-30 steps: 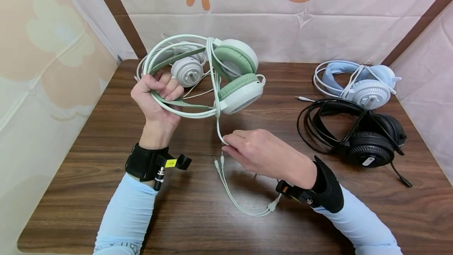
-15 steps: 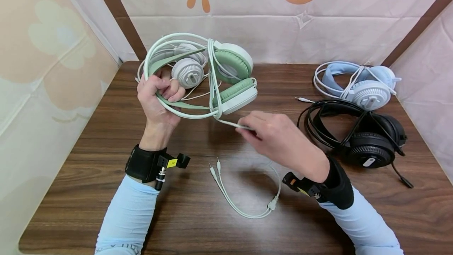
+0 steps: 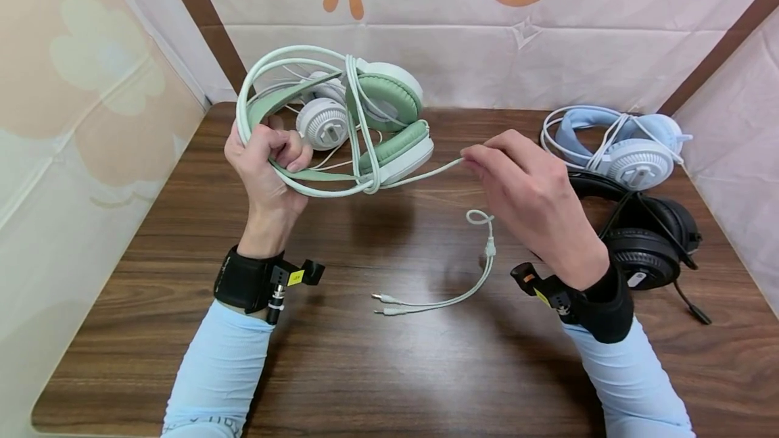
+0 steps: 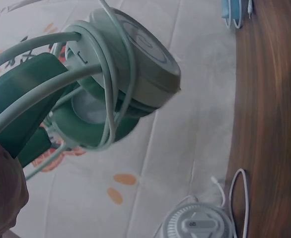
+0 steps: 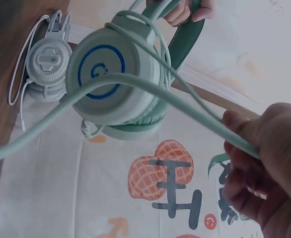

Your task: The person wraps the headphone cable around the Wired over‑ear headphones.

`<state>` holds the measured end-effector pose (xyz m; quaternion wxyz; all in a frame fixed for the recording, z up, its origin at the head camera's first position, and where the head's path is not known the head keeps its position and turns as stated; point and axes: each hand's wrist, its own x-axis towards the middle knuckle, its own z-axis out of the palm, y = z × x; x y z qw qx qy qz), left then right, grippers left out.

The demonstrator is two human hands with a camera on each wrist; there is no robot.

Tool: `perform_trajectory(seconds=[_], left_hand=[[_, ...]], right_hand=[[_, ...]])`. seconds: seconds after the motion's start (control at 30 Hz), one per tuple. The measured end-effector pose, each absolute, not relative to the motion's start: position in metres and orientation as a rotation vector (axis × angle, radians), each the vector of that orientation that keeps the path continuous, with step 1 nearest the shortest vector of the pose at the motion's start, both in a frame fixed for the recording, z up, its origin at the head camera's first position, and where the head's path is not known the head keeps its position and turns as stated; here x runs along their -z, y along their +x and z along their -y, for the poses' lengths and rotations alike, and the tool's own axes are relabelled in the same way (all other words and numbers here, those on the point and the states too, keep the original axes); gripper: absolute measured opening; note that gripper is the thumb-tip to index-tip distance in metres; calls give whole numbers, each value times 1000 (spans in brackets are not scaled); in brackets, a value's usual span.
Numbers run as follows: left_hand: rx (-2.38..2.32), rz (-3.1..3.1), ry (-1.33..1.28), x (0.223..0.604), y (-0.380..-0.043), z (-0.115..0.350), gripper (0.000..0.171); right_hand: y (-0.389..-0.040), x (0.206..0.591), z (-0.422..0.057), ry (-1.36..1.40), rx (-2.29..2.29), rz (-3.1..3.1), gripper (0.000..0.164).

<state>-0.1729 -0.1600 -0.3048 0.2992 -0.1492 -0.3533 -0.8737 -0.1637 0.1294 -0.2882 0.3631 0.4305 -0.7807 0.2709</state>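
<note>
My left hand (image 3: 268, 157) grips the headband of white and green headphones (image 3: 394, 96), holding them up over the table. Their pale cable is wound in several turns around the frame beside the ear cups, as the left wrist view also shows. Between thumb and fingers, my right hand (image 3: 538, 198) pinches the cable (image 3: 426, 173), drawn out to the right of the ear cups. The cable's forked end, with two plugs (image 3: 389, 305), hangs below the right hand, a small loop above its splitter (image 3: 490, 247). In the right wrist view a length of cable (image 5: 135, 83) crosses before an ear cup.
Grey-white headphones (image 3: 322, 124) lie behind the held pair at the back left. At the right are light blue headphones (image 3: 635, 154) and black headphones (image 3: 639, 255) with a microphone boom, partly behind my right hand. A printed curtain (image 3: 426, 46) stands behind the wooden table (image 3: 182, 276).
My right hand has moved up and to the right, pulling the cable from hanging down to stretched sideways. The forked end has swung right and turned. The held headphones have shifted slightly left and up.
</note>
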Motion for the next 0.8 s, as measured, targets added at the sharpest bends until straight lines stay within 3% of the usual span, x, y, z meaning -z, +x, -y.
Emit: perform_trajectory(seconds=[0.37,0.5,0.63,0.8], left_hand=[[2340,1163,-449,306,-169,156,35],[2406,1339,-544,308,-166,150,32],[2493,1464,-681,308,-164,147,29],[2560,1533,-798,309,-160,149,40]], right_hand=[[-161,281,-140,1254,-582,1940,30],[-163,281,-140,1247,-578,1911,40],[-167,282,-141,1249,-601,1898,39],[-176,285,-149,1227,-729,1888,37]])
